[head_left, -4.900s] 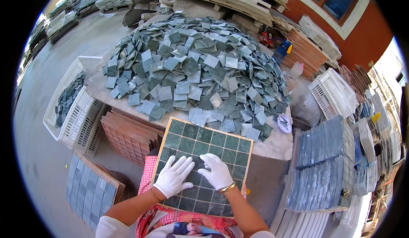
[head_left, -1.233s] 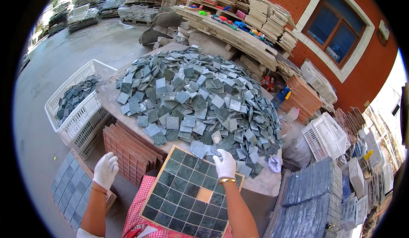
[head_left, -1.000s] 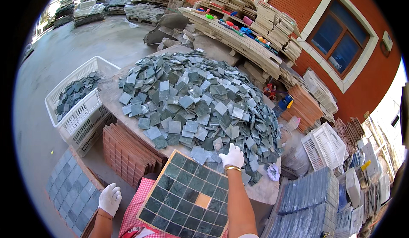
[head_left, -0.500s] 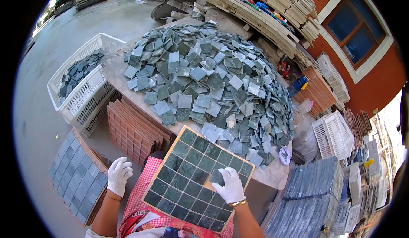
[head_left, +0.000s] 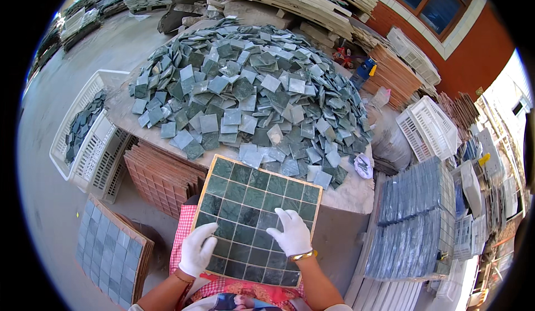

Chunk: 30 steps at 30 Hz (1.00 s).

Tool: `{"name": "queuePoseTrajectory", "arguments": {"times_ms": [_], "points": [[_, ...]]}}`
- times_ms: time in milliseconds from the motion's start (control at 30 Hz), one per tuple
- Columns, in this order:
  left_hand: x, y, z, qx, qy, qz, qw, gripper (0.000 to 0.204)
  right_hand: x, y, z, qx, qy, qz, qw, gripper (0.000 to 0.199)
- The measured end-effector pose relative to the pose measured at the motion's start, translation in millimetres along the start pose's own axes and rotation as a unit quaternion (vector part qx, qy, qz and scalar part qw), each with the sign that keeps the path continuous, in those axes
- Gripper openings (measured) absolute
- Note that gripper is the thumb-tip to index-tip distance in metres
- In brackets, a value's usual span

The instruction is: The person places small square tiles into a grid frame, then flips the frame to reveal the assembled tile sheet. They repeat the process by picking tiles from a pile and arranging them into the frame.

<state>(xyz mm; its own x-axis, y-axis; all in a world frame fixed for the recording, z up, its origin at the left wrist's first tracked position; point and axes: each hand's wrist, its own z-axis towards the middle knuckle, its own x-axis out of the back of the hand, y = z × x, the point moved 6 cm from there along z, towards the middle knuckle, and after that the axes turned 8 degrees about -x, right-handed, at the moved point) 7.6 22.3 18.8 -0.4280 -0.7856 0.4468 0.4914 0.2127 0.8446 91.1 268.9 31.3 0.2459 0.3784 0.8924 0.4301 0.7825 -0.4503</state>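
A square wooden tray [head_left: 258,165] lies tilted on my lap, with rows of square dark green stone tiles [head_left: 248,215] in its grid. My left hand [head_left: 198,251], in a white glove, is over the tray's lower left edge, thumb and fingers apart and nothing visible in them. Also gloved in white, my right hand [head_left: 291,233] is above the tiles on the right side, fingers spread and apparently holding nothing. It hides some of the tiles beneath it. Beyond the tray, a large heap of loose green-grey square tiles [head_left: 245,88] covers the table [head_left: 351,191].
White plastic crates [head_left: 103,149] with more tiles stand at the left. Below them are stacked reddish grid trays [head_left: 159,172] and a stack topped by a tile-filled tray [head_left: 108,250]. At the right stand bundled grey tiles [head_left: 409,216] and a white crate [head_left: 426,124].
My left hand has come rightward from beside the tray to over its edge. The bare gap by my right hand no longer shows; tile appears there. The view has shifted and the tray looks less slanted.
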Motion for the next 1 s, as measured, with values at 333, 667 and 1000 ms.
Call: {"name": "queuePoseTrajectory", "arguments": {"times_ms": [333,667,1000], "points": [[-117.6,31.2,39.9,-0.204,-0.222,0.293,0.907,0.079,25.2,76.3,-30.0,-0.124,0.068,0.142,0.98,0.041],[-132.6,59.7,-23.6,-0.345,-0.364,0.135,0.855,0.054,-24.4,10.9,35.6,0.074,0.119,-0.124,0.982,0.074],[-47.8,54.2,-38.6,-0.174,-0.219,-0.089,0.956,0.02,-80.4,-49.3,-107.5,0.314,-0.076,-0.101,0.941,0.056]]}}
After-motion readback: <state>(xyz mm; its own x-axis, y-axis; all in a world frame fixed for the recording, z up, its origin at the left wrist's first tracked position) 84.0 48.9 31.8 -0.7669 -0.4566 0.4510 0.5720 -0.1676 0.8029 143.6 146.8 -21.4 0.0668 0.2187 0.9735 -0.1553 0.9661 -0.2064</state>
